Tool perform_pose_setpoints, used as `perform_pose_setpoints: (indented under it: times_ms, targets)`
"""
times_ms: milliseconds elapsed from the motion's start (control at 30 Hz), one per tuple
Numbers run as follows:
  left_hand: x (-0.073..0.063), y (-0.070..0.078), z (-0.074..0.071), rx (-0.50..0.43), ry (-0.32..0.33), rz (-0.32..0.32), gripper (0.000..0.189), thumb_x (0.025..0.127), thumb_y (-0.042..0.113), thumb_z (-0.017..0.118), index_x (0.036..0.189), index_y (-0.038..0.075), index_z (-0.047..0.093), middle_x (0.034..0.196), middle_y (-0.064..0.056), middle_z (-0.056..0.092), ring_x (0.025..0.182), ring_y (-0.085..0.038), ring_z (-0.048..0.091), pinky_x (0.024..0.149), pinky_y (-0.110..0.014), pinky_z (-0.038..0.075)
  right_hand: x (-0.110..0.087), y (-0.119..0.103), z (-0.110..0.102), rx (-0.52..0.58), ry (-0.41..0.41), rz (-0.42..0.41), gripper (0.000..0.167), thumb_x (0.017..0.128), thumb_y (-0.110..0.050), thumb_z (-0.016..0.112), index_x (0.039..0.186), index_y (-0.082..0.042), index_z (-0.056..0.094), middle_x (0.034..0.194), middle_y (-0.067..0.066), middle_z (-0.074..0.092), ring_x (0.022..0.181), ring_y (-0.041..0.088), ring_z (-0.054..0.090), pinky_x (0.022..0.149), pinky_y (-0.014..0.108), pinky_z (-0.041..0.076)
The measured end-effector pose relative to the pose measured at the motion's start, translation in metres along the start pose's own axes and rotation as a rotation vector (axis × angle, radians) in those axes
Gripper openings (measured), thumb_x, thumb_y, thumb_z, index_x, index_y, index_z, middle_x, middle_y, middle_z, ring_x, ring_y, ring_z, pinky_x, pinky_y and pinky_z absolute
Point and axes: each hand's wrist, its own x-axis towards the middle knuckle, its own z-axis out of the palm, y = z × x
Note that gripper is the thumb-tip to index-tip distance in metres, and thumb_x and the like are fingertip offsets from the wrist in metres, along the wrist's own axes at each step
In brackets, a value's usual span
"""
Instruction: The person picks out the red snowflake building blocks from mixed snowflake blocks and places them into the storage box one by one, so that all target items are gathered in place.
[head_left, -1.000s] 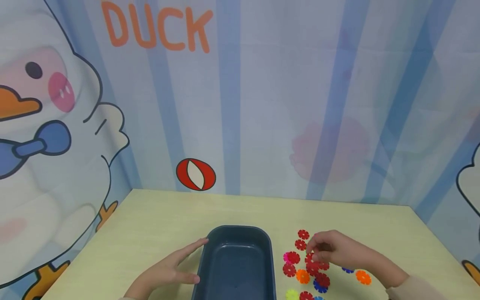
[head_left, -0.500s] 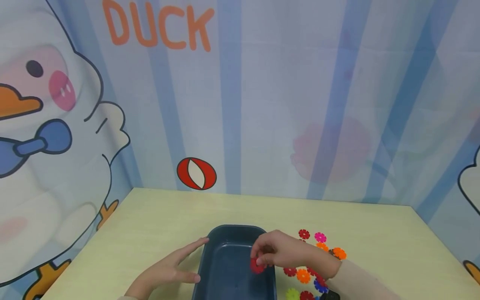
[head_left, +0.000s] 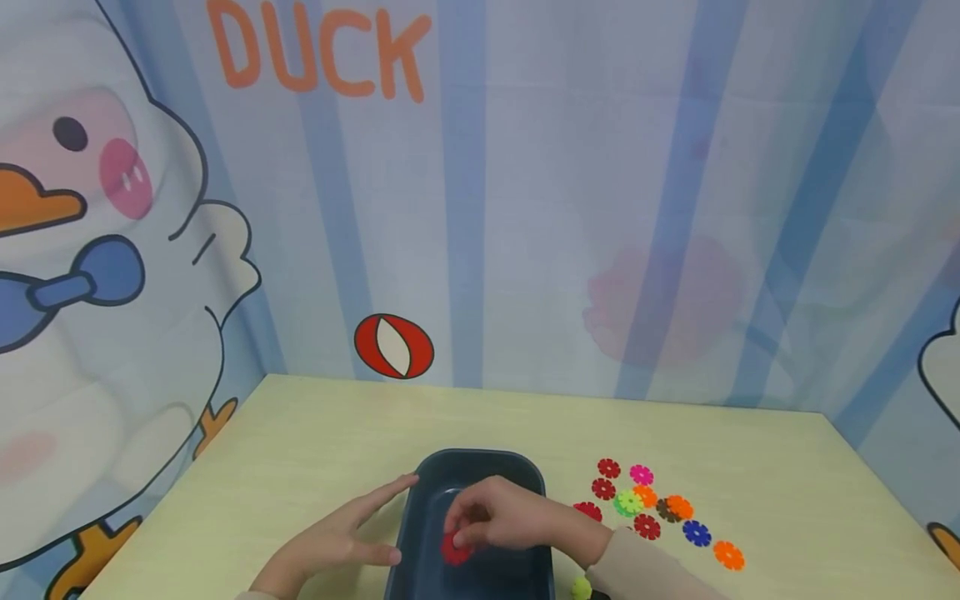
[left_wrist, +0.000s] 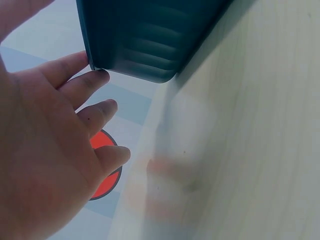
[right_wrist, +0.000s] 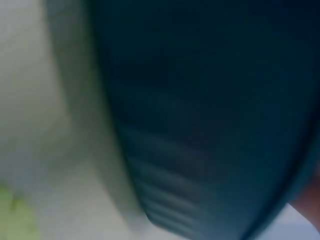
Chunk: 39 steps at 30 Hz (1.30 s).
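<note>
A dark blue plastic bin (head_left: 545,492) stands on the table. My left hand (head_left: 337,533) touches its left rim with straight, spread fingers. In the left wrist view, the fingertips of the left hand (left_wrist: 55,130) meet the edge of the bin (left_wrist: 145,40). Over the inside of the bin, my right hand (head_left: 510,517) pinches red snowflake discs (head_left: 454,550) between thumb and fingers; whether it is one disc or a small stack, I cannot tell. Blurred in the right wrist view, the bin's outer wall (right_wrist: 200,125) hides most of the right hand.
Right of the bin lie several loose snowflake discs on the pale table (head_left: 337,417), among them a pink disc (head_left: 641,475), a blue disc (head_left: 697,533) and an orange disc (head_left: 729,555). The right forearm covers some. A curtain with a duck print (head_left: 120,208) hangs behind.
My right hand has moved left from the loose discs to above the bin, carrying red disc material picked from the pile. The left hand has stayed at the rim.
</note>
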Motion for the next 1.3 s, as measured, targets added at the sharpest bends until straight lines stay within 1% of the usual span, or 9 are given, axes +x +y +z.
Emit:
perform_pose_setpoints:
  times_ms: [367, 667, 733, 800, 900, 967, 1033, 1200, 1300]
  targets:
    - [0.002, -0.001, 0.0, -0.019, -0.011, 0.003, 0.075, 0.09, 0.036, 0.065, 0.152, 0.015, 0.029, 0.156, -0.017, 0.027, 0.142, -0.044, 0.02, 0.102, -0.076, 0.018, 0.018, 0.003, 0.026, 0.088, -0.106, 0.061, 0.006, 0.087, 0.004, 0.065, 0.092, 0.004, 0.068, 0.068, 0.005, 0.065, 0.056, 0.002, 0.057, 0.057, 0.017, 0.051]
    - [0.001, -0.001, -0.001, -0.007, -0.012, 0.014, 0.072, 0.091, 0.033, 0.065, 0.152, 0.016, 0.03, 0.156, -0.016, 0.028, 0.141, -0.041, 0.021, 0.104, -0.073, 0.02, 0.02, 0.007, 0.033, 0.09, -0.172, 0.105, 0.005, 0.089, 0.005, 0.062, 0.091, 0.004, 0.066, 0.066, -0.002, 0.061, 0.055, 0.003, 0.056, 0.055, 0.02, 0.053]
    - [0.001, -0.001, -0.001, -0.01, -0.015, 0.015, 0.072, 0.091, 0.033, 0.065, 0.152, 0.017, 0.03, 0.156, -0.016, 0.028, 0.142, -0.035, 0.022, 0.104, -0.073, 0.02, 0.02, 0.009, 0.035, 0.093, -0.182, 0.118, 0.005, 0.089, 0.005, 0.061, 0.09, 0.004, 0.066, 0.066, -0.003, 0.06, 0.056, 0.003, 0.056, 0.054, 0.02, 0.053]
    - [0.001, -0.002, -0.002, -0.01, -0.016, 0.024, 0.071, 0.092, 0.032, 0.065, 0.152, 0.017, 0.03, 0.156, -0.015, 0.028, 0.142, -0.017, 0.024, 0.104, -0.073, 0.02, 0.021, 0.011, 0.036, 0.086, -0.192, 0.122, 0.006, 0.089, 0.005, 0.061, 0.09, 0.004, 0.066, 0.066, -0.004, 0.06, 0.055, 0.002, 0.056, 0.054, 0.019, 0.053]
    - [0.0, -0.002, -0.002, -0.01, -0.014, 0.037, 0.071, 0.092, 0.029, 0.065, 0.152, 0.016, 0.03, 0.156, -0.016, 0.028, 0.132, 0.012, 0.024, 0.105, -0.072, 0.02, 0.021, 0.012, 0.037, 0.077, -0.201, 0.121, 0.006, 0.089, 0.005, 0.061, 0.09, 0.004, 0.066, 0.065, -0.004, 0.059, 0.055, 0.002, 0.055, 0.053, 0.018, 0.052]
    - [0.0, -0.002, -0.001, -0.013, -0.011, 0.037, 0.071, 0.092, 0.029, 0.065, 0.152, 0.017, 0.03, 0.156, -0.016, 0.028, 0.123, 0.022, 0.023, 0.105, -0.072, 0.02, 0.022, 0.013, 0.038, 0.075, -0.204, 0.122, 0.006, 0.089, 0.005, 0.061, 0.089, 0.004, 0.066, 0.065, -0.004, 0.06, 0.054, 0.002, 0.055, 0.053, 0.018, 0.052]
    - [-0.001, -0.001, -0.001, -0.015, -0.008, 0.032, 0.071, 0.092, 0.029, 0.065, 0.152, 0.017, 0.03, 0.156, -0.015, 0.028, 0.124, 0.021, 0.023, 0.105, -0.072, 0.02, 0.022, 0.014, 0.038, 0.078, -0.206, 0.125, 0.005, 0.089, 0.005, 0.061, 0.088, 0.004, 0.066, 0.065, -0.004, 0.06, 0.054, 0.001, 0.055, 0.053, 0.017, 0.051]
    - [-0.001, -0.001, -0.001, -0.007, -0.001, 0.022, 0.07, 0.091, 0.03, 0.066, 0.152, 0.02, 0.031, 0.156, -0.014, 0.029, 0.134, 0.005, 0.026, 0.105, -0.072, 0.021, 0.023, 0.016, 0.04, 0.066, -0.191, 0.12, 0.005, 0.088, 0.006, 0.062, 0.085, 0.004, 0.066, 0.063, -0.002, 0.062, 0.052, 0.0, 0.056, 0.052, 0.018, 0.052]
    - [-0.001, -0.001, 0.0, -0.007, -0.004, 0.025, 0.071, 0.091, 0.03, 0.066, 0.152, 0.02, 0.031, 0.156, -0.014, 0.028, 0.131, 0.011, 0.025, 0.105, -0.072, 0.021, 0.023, 0.016, 0.041, 0.039, -0.171, 0.118, 0.005, 0.087, 0.006, 0.064, 0.083, 0.004, 0.067, 0.063, 0.0, 0.064, 0.051, -0.001, 0.056, 0.051, 0.018, 0.052]
